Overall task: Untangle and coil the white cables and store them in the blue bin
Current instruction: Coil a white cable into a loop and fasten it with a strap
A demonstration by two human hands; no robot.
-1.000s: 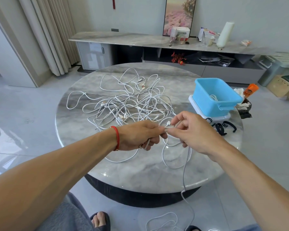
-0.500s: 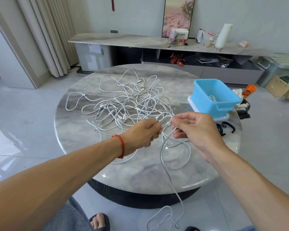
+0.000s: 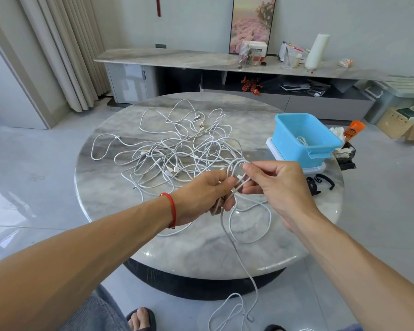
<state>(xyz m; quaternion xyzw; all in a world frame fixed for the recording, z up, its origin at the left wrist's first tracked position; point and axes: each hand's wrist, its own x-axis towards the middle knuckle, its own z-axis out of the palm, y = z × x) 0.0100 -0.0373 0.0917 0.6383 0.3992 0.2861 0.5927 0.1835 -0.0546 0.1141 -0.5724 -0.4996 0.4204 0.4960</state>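
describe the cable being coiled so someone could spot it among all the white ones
On the round marble table, a tangle of white cables lies spread across the middle. The one being coiled is nearer the front edge, looped between the left hand and right hand. Unlike its neighbours, this held cable trails off the table down to the floor.
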